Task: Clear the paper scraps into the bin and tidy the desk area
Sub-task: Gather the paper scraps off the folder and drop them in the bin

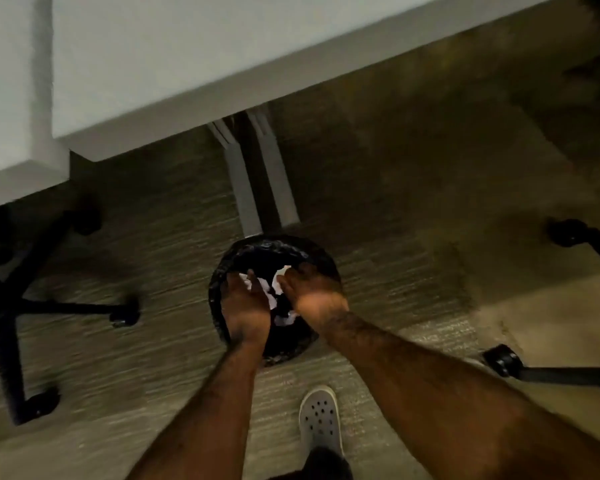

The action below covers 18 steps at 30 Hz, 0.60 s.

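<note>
Both my hands hang over a round bin with a black liner that stands on the floor below the desk edge. My left hand and my right hand face each other, palms inward and fingers pointing into the bin. White paper scraps are cupped between the two palms. More white paper shows lower down, inside the bin. The hands hide most of the bin's opening.
The white desk top fills the upper left, with its grey legs just behind the bin. A black office chair base stands at left, and another chair's castors at right. My foot in a grey clog is on the carpet.
</note>
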Each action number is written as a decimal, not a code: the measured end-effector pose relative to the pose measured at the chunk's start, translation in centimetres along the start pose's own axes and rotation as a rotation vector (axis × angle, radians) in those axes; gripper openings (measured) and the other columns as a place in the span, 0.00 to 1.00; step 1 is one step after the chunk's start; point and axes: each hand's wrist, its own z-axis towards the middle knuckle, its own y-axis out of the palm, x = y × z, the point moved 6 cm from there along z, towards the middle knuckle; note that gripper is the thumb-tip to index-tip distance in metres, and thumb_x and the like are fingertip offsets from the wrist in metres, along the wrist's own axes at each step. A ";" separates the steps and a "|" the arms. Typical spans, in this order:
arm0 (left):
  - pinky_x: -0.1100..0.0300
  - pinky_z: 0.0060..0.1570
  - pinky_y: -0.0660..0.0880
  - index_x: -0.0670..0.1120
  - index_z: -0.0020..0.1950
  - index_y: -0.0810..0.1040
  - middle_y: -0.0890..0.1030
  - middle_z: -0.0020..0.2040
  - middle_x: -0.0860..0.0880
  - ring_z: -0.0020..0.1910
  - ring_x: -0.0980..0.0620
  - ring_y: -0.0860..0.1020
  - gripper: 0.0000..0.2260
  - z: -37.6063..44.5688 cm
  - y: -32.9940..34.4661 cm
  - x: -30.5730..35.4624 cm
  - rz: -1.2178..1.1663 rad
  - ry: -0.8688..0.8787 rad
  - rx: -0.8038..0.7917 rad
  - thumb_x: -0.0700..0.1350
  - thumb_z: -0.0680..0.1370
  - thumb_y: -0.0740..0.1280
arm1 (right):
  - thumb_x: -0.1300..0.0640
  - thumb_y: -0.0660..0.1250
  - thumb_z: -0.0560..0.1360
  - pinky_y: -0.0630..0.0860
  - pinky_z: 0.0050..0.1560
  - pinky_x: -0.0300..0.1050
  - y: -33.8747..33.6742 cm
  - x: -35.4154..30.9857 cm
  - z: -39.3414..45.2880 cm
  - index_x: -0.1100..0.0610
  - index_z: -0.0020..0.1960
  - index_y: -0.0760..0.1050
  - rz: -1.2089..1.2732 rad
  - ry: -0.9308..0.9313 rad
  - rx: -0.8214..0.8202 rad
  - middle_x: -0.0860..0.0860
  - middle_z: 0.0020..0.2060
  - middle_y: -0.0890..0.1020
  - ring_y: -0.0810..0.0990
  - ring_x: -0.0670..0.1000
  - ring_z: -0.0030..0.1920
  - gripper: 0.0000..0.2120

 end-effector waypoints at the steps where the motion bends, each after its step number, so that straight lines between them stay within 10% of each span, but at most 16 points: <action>1: 0.47 0.56 0.69 0.31 0.60 0.73 0.76 0.58 0.30 0.57 0.33 0.75 0.17 1.1 0.9 -1.1 0.031 -0.019 -0.008 0.45 0.80 0.62 | 0.57 0.64 0.76 0.77 0.50 0.61 1.2 0.3 1.0 0.62 0.57 0.78 0.046 0.017 0.002 0.67 0.56 0.78 0.80 0.68 0.52 0.13; 8: 0.44 0.53 0.74 0.35 0.62 0.70 0.73 0.62 0.32 0.58 0.32 0.75 0.19 1.8 4.5 -5.2 0.208 0.164 -0.009 0.48 0.78 0.66 | 0.48 0.60 0.79 0.70 0.63 0.56 9.3 2.5 3.8 0.53 0.71 0.66 0.110 0.074 -0.106 0.59 0.70 0.66 0.66 0.61 0.68 0.22; 13: 0.48 0.74 0.41 0.46 0.78 0.43 0.42 0.79 0.46 0.78 0.45 0.43 0.30 0.1 6.4 -8.3 0.513 0.274 -0.190 0.57 0.78 0.42 | 0.40 0.46 0.80 0.46 0.75 0.53 10.2 2.1 2.3 0.46 0.78 0.50 -0.034 -0.057 -0.124 0.51 0.79 0.49 0.45 0.54 0.78 0.27; 18: 0.44 0.74 0.48 0.43 0.78 0.51 0.49 0.79 0.44 0.78 0.44 0.48 0.28 -2.3 3.1 -6.9 0.474 0.282 -0.170 0.55 0.80 0.42 | 0.38 0.43 0.80 0.41 0.75 0.51 7.1 0.7 -0.2 0.48 0.78 0.49 -0.097 -0.046 -0.157 0.50 0.79 0.48 0.43 0.51 0.78 0.29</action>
